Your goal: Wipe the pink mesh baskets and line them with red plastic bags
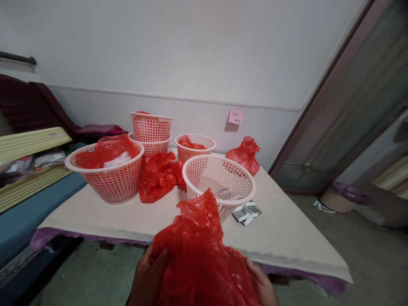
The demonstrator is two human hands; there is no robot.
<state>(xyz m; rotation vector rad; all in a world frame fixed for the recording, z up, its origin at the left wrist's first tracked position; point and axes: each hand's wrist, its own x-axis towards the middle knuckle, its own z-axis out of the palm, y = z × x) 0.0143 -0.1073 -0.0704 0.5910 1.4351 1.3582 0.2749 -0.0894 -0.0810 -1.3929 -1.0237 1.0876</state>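
A red plastic bag (200,250) is held up in front of me, its crumpled top pointing toward the table. My left hand (148,274) grips its left side, with the thumb lying over the plastic. On the opposite side my right hand (262,282) holds the bag, partly hidden behind its edge. Whatever the bag contains cannot be seen. Just beyond it stands a pale pink plastic basket (237,199) with perforated walls and nothing but a small see-through patch at its bottom. A folded grey-and-white item (247,212) lies beside that basket.
Left on the cloth-covered table (287,238) stands a basket (114,182) holding red plastic and something white. Loose red bags (157,176) lie beside it. Behind are stacked baskets (151,127), another basket (195,151) and a knotted red bag (245,156). A pink note (235,116) is on the wall.
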